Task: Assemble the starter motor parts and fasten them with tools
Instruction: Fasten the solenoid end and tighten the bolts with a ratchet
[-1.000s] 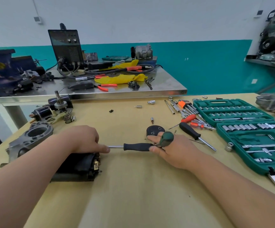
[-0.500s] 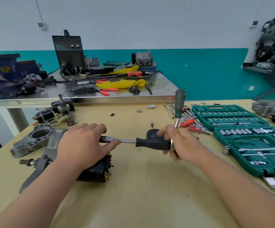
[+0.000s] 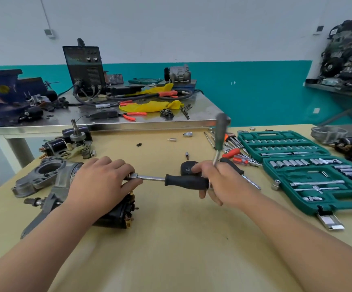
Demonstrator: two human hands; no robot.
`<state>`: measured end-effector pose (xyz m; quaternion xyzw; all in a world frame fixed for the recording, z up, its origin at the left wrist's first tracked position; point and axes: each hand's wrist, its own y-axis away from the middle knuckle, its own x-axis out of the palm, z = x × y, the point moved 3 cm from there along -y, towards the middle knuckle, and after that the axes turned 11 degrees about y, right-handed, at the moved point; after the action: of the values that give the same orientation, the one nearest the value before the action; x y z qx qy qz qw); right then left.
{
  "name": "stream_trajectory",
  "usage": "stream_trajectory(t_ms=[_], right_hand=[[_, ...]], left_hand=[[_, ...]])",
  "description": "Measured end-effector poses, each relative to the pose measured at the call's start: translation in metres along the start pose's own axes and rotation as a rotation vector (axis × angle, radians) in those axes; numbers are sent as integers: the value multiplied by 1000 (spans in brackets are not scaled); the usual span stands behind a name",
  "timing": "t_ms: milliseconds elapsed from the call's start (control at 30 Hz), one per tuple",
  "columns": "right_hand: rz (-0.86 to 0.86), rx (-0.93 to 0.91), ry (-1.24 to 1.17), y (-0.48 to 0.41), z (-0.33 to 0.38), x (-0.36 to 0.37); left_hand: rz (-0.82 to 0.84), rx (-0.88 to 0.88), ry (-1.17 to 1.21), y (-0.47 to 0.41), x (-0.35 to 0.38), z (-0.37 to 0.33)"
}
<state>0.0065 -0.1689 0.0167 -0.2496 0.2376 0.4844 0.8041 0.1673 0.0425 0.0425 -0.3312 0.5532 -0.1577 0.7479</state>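
— Doing what with the left hand [image 3: 101, 182]?

— Curling fingers and thumb round the steel socket end of the black-handled nut driver [image 3: 185, 181], and covering the top of the black cylindrical starter motor body [image 3: 116, 214] with the palm.

— Finding that motor where on the yellowish wooden table [image 3: 170, 260]?

— Finding it lying on its side toward the left edge, showing its copper-tipped end to the right and butting a grey cast-metal nose housing [image 3: 50, 199] on its left. Also seeing a second grey casting with a round opening [image 3: 42, 175] just beyond, nearer the left edge.

— And gripping what with the right hand [image 3: 219, 182]?

— Wrapping round the rear of the driver's black handle and holding the tool level above the table, pointing leftward at the motor. Also pinching the thin steel shaft of a green-handled screwdriver [image 3: 220, 133] between the fingers, standing it handle-up and slightly tilted; blurring too much for more detail.

— Spotting anything else nearby?

— Spotting a round black plastic cap [image 3: 186, 168] just behind the right hand, touching the table. Seeing red-handled screwdrivers [image 3: 232, 153] lying among loose steel tools toward the far edge, and an open green plastic socket-set case [image 3: 318, 186] stretching along the right edge.
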Motion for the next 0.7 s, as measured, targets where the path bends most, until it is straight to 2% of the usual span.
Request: stream_trajectory(t_ms=[33, 67, 100, 133, 167, 267, 300, 333, 367, 467, 500, 533, 567, 600, 633, 667, 700], right_hand=[[86, 289, -260, -1, -4, 4], [131, 463, -387, -2, -8, 8], [164, 534, -402, -1, -8, 9], [172, 484, -286, 1, -7, 9], [105, 318, -76, 2, -8, 7], [-260, -453, 697, 14, 9, -11], [-333, -598, 814, 14, 9, -11], [-341, -594, 795, 11, 10, -9], [-290, -454, 629, 6, 13, -10], [39, 383, -331, -9, 4, 1], [111, 460, -428, -10, 2, 3], [109, 385, -324, -9, 1, 2], [-2, 162, -79, -7, 0, 1], [-195, -139, 254, 1, 9, -4], [-303, -409, 533, 11, 15, -10], [-354, -634, 726, 18, 15, -10], [-346, -742, 805, 19, 11, -6]], left_hand=[[2, 1, -5, 1, 0, 0], [-1, 1, -9, 2, -1, 0], [-5, 0, -11, 3, -2, -1], [-7, 3, -14, 4, -1, -1], [-6, 3, -23, 4, -1, -1], [9, -21, -31, 3, -1, -2], [12, -22, -32, 2, 0, -2], [17, -23, -38, 0, 0, -2], [27, -26, -41, 0, 1, -2], [25, -33, -30, 1, 1, -2], [26, -33, -29, 1, 1, -2], [27, -27, -28, 2, 1, -2], [22, -21, -26, 3, 1, -2], [14, -17, -23, 3, 0, -2], [16, -12, -22, 3, -1, -3], [24, -5, -27, 3, -1, -3], [25, 0, -36, 3, -1, -3]])
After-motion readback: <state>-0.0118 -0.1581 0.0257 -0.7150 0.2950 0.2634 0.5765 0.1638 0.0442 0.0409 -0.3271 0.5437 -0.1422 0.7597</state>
